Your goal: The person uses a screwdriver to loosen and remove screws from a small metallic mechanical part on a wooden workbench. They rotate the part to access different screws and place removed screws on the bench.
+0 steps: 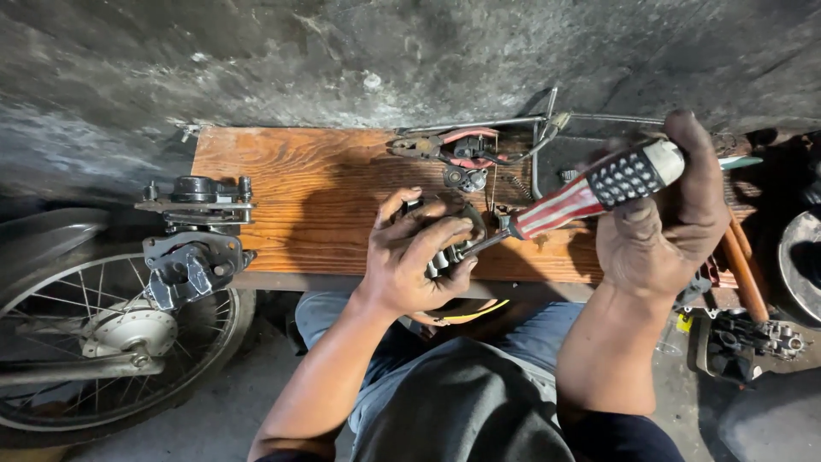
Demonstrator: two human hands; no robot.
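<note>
My left hand [419, 257] grips a small metal engine part [449, 255] and presses it against the wooden board [299, 188]. A screwdriver [590, 192] with a red and white striped, black-dotted handle is clasped in my right hand [667, 222]. Its steel shaft slants down to the left, and the tip meets the metal part under my left fingers. Most of the part is hidden by those fingers.
More greasy parts, a red-handled tool [453, 145] and a spring lie at the board's far edge by the concrete wall. A spoked motorcycle wheel [111, 342] and a brake bracket [192, 265] stand at left. Dark engine pieces [753, 342] crowd the right. My knees sit below the board.
</note>
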